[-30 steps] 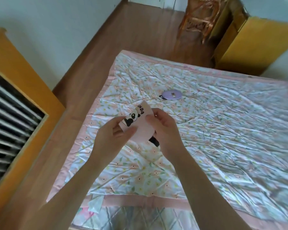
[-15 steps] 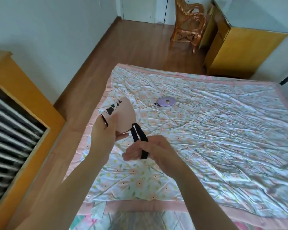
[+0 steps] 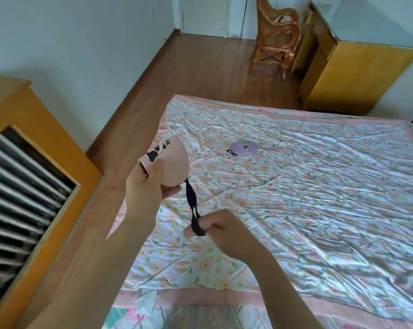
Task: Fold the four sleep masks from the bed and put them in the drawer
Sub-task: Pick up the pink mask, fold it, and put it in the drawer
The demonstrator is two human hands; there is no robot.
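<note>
My left hand (image 3: 145, 188) holds a folded pink sleep mask (image 3: 173, 165) with a panda print, raised over the bed's left edge. From the mask's lower end a black elastic strap (image 3: 191, 205) runs down to my right hand (image 3: 215, 226), which pinches the strap's loop. A purple sleep mask (image 3: 244, 147) lies flat on the floral bedspread (image 3: 307, 198), farther away and apart from both hands. No other masks are in sight.
A wooden cabinet with a slatted front (image 3: 22, 176) stands at the left, close to the bed. Bare wooden floor (image 3: 177, 74) runs between them. A rattan chair (image 3: 275, 36) and a yellow cabinet (image 3: 357, 74) stand beyond the bed.
A second ago both hands held the pink mask together. Since then my left hand has lifted it leftward, and my right hand has drawn the black strap down and away.
</note>
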